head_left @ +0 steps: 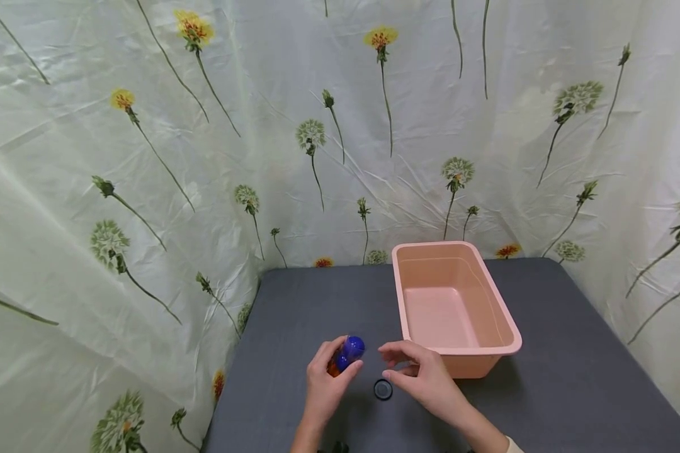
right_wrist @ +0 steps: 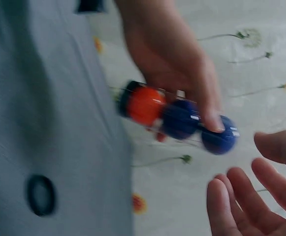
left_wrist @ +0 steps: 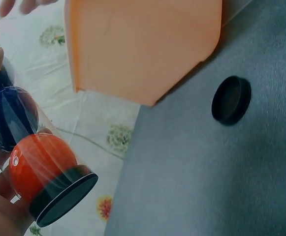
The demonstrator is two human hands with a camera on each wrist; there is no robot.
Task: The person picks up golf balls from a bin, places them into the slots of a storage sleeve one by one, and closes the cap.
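My left hand (head_left: 324, 385) grips a clear plastic tube (left_wrist: 49, 129) of balls, tilted above the table. Inside it sit an orange ball (left_wrist: 42, 157) at the bottom end and two blue balls (right_wrist: 179, 119) above. A black cap (left_wrist: 66, 196) closes the orange ball's end; the other end points toward my right hand (head_left: 422, 376). That right hand holds nothing, its fingers loosely bent and apart from the tube in the right wrist view. On the table between the hands lies a round black lid (head_left: 383, 389), hollow side up.
A pink plastic tub (head_left: 436, 264) stands on the dark grey table (head_left: 317, 302), just beyond and to the right of my right hand. Flower-printed white curtains (head_left: 340, 182) hang behind the table and along its sides.
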